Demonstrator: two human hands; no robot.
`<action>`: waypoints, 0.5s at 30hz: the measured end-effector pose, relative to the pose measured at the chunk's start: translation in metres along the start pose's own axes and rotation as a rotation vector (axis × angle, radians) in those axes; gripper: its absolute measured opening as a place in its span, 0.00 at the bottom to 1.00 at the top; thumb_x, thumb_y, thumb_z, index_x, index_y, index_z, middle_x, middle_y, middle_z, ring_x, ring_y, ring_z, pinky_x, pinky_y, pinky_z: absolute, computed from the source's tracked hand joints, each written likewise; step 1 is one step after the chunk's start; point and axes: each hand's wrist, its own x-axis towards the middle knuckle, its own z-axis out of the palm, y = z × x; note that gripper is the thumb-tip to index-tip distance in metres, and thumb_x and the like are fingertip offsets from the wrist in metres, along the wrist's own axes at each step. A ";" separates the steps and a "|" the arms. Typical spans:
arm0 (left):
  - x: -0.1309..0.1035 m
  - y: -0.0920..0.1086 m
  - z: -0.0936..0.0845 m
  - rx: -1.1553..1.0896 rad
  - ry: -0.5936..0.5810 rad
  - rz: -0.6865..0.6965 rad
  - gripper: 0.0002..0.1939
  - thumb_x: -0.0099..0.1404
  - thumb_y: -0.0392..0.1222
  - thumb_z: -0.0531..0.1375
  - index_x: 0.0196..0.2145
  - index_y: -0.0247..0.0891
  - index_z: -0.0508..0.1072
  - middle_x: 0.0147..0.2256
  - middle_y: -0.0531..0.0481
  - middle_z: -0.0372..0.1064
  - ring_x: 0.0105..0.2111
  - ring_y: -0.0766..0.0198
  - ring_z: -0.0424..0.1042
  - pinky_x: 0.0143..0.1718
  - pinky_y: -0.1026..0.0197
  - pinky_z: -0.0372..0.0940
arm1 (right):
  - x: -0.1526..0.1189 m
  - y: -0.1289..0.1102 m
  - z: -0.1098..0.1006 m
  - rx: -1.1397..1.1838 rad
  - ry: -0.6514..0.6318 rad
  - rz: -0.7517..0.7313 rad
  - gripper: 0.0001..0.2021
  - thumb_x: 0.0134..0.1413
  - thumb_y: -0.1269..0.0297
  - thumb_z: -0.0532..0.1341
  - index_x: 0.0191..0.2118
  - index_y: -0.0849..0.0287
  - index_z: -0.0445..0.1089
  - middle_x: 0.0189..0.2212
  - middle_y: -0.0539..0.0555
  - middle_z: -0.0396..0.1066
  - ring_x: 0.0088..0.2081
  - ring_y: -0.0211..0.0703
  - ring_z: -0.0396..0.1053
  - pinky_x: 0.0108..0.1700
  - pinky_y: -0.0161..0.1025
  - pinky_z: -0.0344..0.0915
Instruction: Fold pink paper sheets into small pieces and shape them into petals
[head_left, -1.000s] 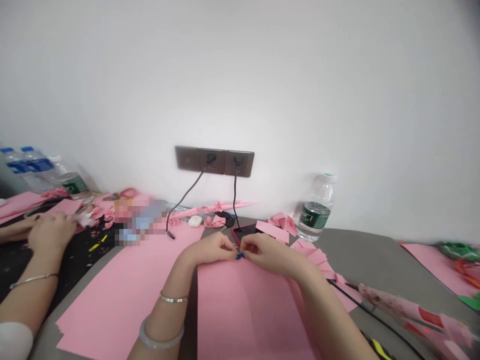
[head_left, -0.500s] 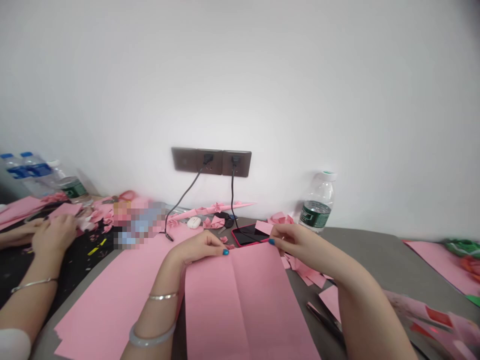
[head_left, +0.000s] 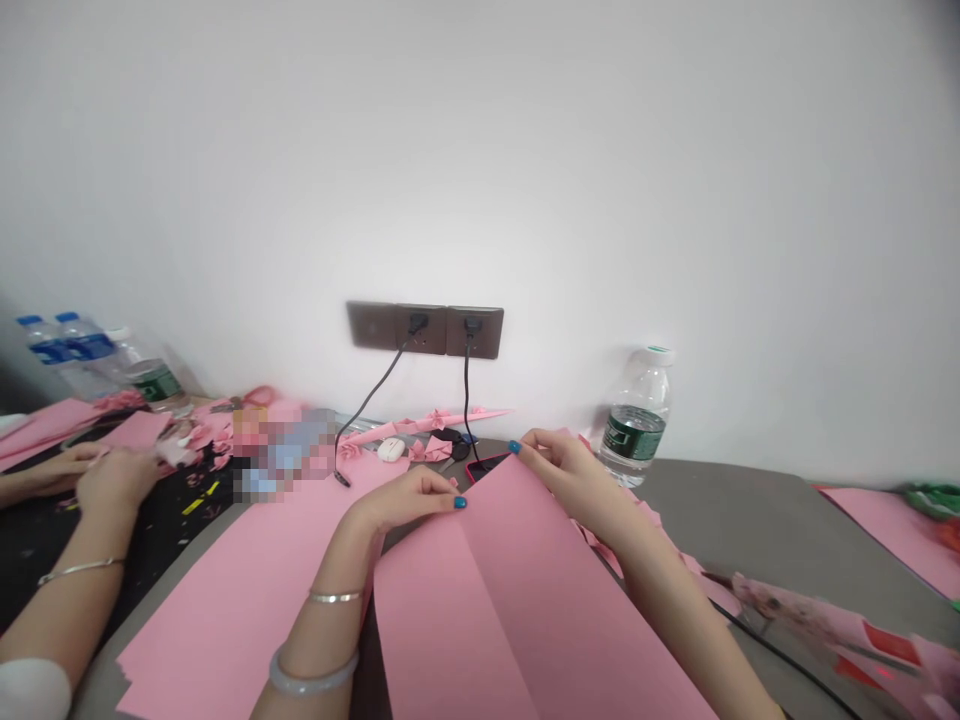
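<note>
A large pink sheet of paper, creased down its length, is held up in front of me. My left hand pinches its top edge near the crease, the thumb on the near face. At the top right corner my right hand grips the same sheet between thumb and fingers. The right half tilts up along the crease. Beneath my left forearm lies a stack of pink paper. A phone with a red edge is mostly hidden behind the held sheet.
A water bottle stands by the wall at right. Black cables run from the wall sockets. A white earbud case and pink scraps lie behind. At left, another person's hands handle pink paper. A wrapped pink bundle lies right.
My right hand has moved left and slightly up with its corner, toward my left hand. The sheet's right half has risen along the crease and covers more of the phone.
</note>
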 end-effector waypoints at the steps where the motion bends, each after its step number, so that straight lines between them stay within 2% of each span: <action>1: 0.000 -0.001 0.000 -0.003 0.014 0.001 0.25 0.58 0.54 0.62 0.16 0.38 0.55 0.21 0.60 0.43 0.24 0.69 0.47 0.28 0.64 0.50 | -0.001 -0.001 0.000 -0.002 -0.006 0.000 0.20 0.53 0.43 0.54 0.25 0.56 0.57 0.19 0.44 0.52 0.20 0.33 0.48 0.22 0.32 0.45; 4: -0.001 0.001 -0.001 -0.021 0.041 0.002 0.26 0.56 0.56 0.63 0.17 0.38 0.55 0.21 0.59 0.45 0.23 0.70 0.44 0.24 0.64 0.44 | -0.003 -0.004 -0.002 -0.013 -0.077 -0.021 0.22 0.54 0.44 0.54 0.22 0.56 0.52 0.20 0.44 0.47 0.22 0.33 0.46 0.22 0.32 0.45; 7: -0.002 0.004 -0.002 -0.037 0.035 0.014 0.28 0.54 0.57 0.64 0.15 0.38 0.53 0.19 0.60 0.43 0.22 0.71 0.42 0.23 0.63 0.41 | -0.007 -0.005 -0.006 0.041 -0.133 -0.062 0.21 0.54 0.47 0.56 0.22 0.56 0.51 0.21 0.44 0.47 0.23 0.34 0.46 0.23 0.32 0.45; 11: -0.005 0.006 -0.004 -0.052 -0.002 0.018 0.30 0.55 0.56 0.63 0.14 0.40 0.48 0.18 0.61 0.38 0.20 0.71 0.38 0.22 0.63 0.41 | -0.015 -0.009 -0.014 0.192 -0.111 -0.037 0.23 0.53 0.44 0.57 0.21 0.56 0.52 0.21 0.44 0.47 0.22 0.34 0.46 0.23 0.32 0.44; 15: -0.008 0.004 -0.007 -0.065 -0.033 0.038 0.28 0.53 0.54 0.64 0.12 0.39 0.51 0.16 0.61 0.39 0.20 0.71 0.40 0.22 0.63 0.46 | -0.020 -0.012 -0.024 0.287 -0.080 0.006 0.24 0.52 0.41 0.56 0.21 0.56 0.52 0.19 0.44 0.47 0.20 0.33 0.46 0.21 0.33 0.47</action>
